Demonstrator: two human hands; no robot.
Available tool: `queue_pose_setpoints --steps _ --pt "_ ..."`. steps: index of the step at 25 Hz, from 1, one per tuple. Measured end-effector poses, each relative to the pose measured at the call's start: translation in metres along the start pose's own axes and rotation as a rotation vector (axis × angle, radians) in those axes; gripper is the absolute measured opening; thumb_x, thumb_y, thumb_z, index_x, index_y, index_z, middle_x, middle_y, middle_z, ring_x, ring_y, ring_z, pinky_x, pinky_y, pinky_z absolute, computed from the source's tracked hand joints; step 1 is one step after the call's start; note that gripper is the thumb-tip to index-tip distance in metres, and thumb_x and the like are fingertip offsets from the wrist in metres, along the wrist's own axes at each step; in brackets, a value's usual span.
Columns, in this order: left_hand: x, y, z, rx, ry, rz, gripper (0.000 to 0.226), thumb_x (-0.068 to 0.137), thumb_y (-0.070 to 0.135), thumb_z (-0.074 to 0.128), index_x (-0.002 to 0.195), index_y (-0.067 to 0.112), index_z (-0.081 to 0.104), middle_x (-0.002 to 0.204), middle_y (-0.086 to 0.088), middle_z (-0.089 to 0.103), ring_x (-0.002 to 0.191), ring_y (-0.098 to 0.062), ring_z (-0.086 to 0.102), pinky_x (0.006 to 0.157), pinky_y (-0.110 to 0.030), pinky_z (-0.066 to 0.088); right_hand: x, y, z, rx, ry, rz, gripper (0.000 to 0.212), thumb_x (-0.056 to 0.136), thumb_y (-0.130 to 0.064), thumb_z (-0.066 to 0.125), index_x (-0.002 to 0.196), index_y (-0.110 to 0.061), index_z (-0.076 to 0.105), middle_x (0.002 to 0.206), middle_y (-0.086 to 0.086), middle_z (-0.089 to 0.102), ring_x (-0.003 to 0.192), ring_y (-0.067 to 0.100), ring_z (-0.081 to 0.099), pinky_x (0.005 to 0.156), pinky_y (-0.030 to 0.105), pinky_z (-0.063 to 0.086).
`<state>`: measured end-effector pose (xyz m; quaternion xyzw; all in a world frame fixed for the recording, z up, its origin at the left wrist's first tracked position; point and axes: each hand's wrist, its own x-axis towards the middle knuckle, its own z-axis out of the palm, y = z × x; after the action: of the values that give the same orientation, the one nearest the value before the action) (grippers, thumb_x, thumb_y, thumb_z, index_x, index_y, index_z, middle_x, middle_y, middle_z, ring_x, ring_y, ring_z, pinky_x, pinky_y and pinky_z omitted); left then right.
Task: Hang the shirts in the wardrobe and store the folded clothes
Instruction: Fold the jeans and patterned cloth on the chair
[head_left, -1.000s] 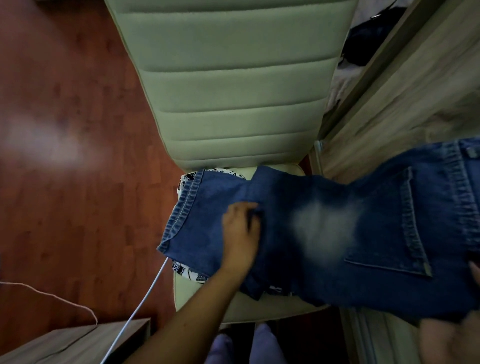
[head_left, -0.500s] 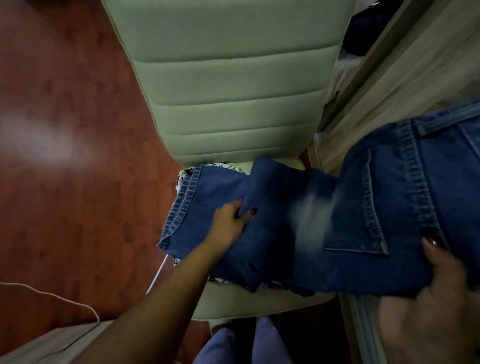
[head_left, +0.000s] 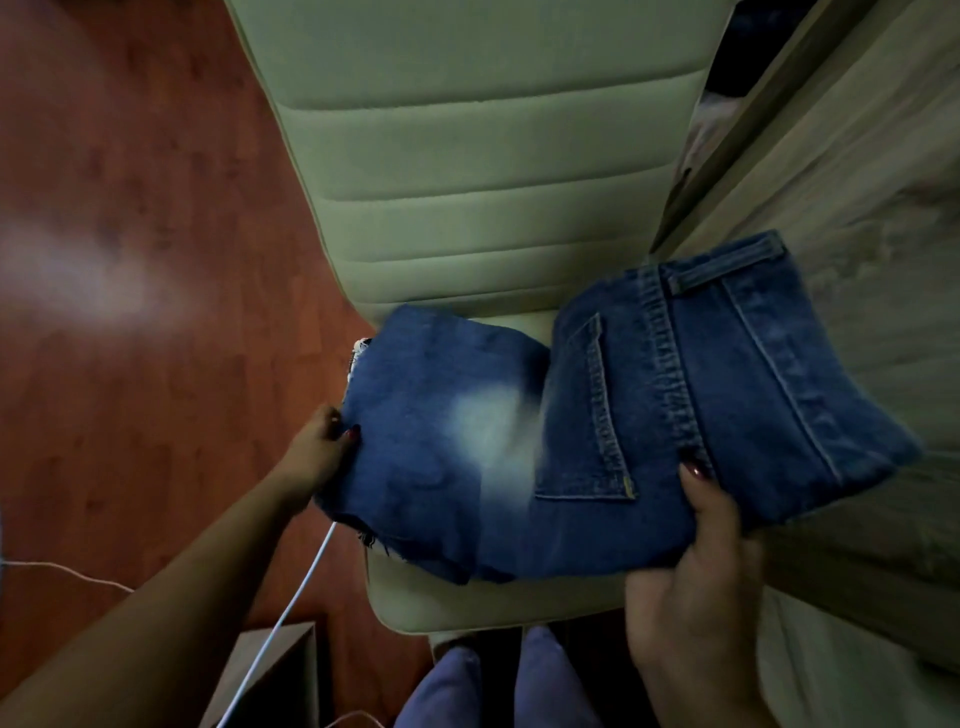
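Observation:
Folded blue jeans (head_left: 597, 415) with a faded patch and a back pocket lie across the seat of a pale green chair (head_left: 467, 182). My left hand (head_left: 322, 449) grips the jeans' left folded edge, thumb on top. At the waistband end, my right hand (head_left: 696, 561) holds the near edge, thumb pressed on the denim, and that end is raised off the seat toward the wardrobe. A black-and-white patterned cloth (head_left: 359, 353) peeks out under the jeans' left side.
A light wooden wardrobe (head_left: 857, 208) stands at the right, with dark clothes showing inside at the top right. Red-brown wood floor (head_left: 130, 260) lies to the left. A white cable (head_left: 291, 597) crosses a small wooden surface (head_left: 270, 670) at the bottom left. My slippered feet are below the chair.
The jeans' leg end has been folded over, hiding the hem that stuck out at the left. My left hand moved from the top of the jeans to their left edge. My right hand shifted left.

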<state>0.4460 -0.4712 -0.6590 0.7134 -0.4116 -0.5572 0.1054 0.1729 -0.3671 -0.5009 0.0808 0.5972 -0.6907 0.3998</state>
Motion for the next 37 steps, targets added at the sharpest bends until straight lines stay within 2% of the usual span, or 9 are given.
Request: queue_pose_setpoints --steps 5,11,15,19,24,27,30,34,37 --pt "0.005 0.012 0.004 0.214 0.218 0.097 0.044 0.08 0.053 0.065 0.098 0.014 0.056 0.111 -0.005 0.048 0.102 -0.023 0.049 0.093 -0.041 0.044 -0.004 0.018 -0.001 -0.397 0.061 -0.171 0.06 0.067 -0.05 0.074 0.119 -0.026 0.057 0.118 -0.013 0.063 0.113 0.01 0.061 0.095 0.034 0.051" --pt "0.013 0.019 -0.006 -0.136 -0.078 -0.037 0.065 0.076 0.048 0.073 0.109 0.0 0.044 0.101 -0.011 0.062 0.09 -0.026 0.064 0.064 -0.026 0.047 -0.018 0.098 0.033 -0.783 -0.348 -0.438 0.06 0.084 -0.027 0.058 0.138 -0.015 0.037 0.125 -0.015 0.051 0.112 -0.022 0.046 0.094 0.005 0.041" --pt "0.013 0.022 -0.014 -0.218 -0.097 -0.07 0.033 0.096 0.029 0.05 0.117 0.006 0.04 0.11 -0.015 0.06 0.08 -0.018 0.06 0.07 -0.029 0.047 -0.006 0.178 0.048 -1.315 -0.689 -0.588 0.075 0.082 -0.017 0.058 0.147 -0.024 0.021 0.157 0.0 0.023 0.146 0.022 0.017 0.117 0.053 0.017" --pt "0.009 0.034 -0.027 -0.405 -0.315 -0.143 0.086 0.082 0.077 0.025 0.121 0.01 0.062 0.117 -0.015 0.068 0.108 -0.029 0.065 0.096 -0.044 0.045 0.016 0.208 0.045 -1.561 -0.88 -0.799 0.07 0.079 -0.004 0.062 0.142 -0.018 0.036 0.154 0.003 0.031 0.143 0.03 0.025 0.103 0.065 0.032" --pt "0.017 0.033 -0.024 -0.274 -0.416 -0.07 0.085 0.05 0.062 0.082 0.114 0.008 0.065 0.112 -0.015 0.071 0.102 -0.029 0.068 0.094 -0.041 0.05 0.02 0.201 0.041 -1.412 -1.082 -0.644 0.059 0.09 -0.025 0.054 0.145 -0.017 0.032 0.158 0.001 0.02 0.147 0.02 0.012 0.119 0.044 0.016" --pt "0.017 0.027 -0.021 -0.251 -0.344 -0.074 0.082 0.043 0.046 0.091 0.108 0.002 0.067 0.103 -0.016 0.073 0.097 -0.031 0.07 0.09 -0.041 0.053 0.036 0.166 0.021 -1.19 -0.562 -0.688 0.043 0.09 -0.024 0.053 0.131 -0.013 0.046 0.142 0.007 0.042 0.131 0.015 0.037 0.106 0.016 0.029" --pt "0.018 0.026 -0.014 -0.269 -0.334 -0.084 0.057 0.06 0.03 0.086 0.107 0.004 0.067 0.101 -0.013 0.074 0.095 -0.028 0.071 0.076 -0.032 0.058 0.08 0.148 -0.011 -1.132 -0.01 -0.539 0.053 0.082 -0.034 0.062 0.123 -0.003 0.048 0.124 0.017 0.051 0.112 0.026 0.049 0.096 0.029 0.04" --pt "0.015 0.029 -0.009 -0.273 -0.334 -0.086 0.042 0.068 0.015 0.08 0.107 0.006 0.067 0.102 -0.012 0.074 0.091 -0.025 0.072 0.069 -0.029 0.059 0.092 0.145 -0.025 -0.953 -0.243 -0.051 0.048 0.086 -0.034 0.062 0.123 -0.007 0.045 0.116 0.005 0.055 0.099 0.019 0.055 0.085 0.028 0.046" --pt "0.004 0.028 -0.009 -0.313 -0.355 -0.072 0.048 0.067 0.015 0.081 0.111 0.009 0.065 0.105 -0.01 0.074 0.096 -0.025 0.07 0.073 -0.031 0.058 0.096 0.136 -0.036 -0.978 -0.351 -0.013 0.03 0.091 -0.029 0.057 0.117 -0.017 0.049 0.105 -0.004 0.055 0.09 0.007 0.055 0.076 0.013 0.043"
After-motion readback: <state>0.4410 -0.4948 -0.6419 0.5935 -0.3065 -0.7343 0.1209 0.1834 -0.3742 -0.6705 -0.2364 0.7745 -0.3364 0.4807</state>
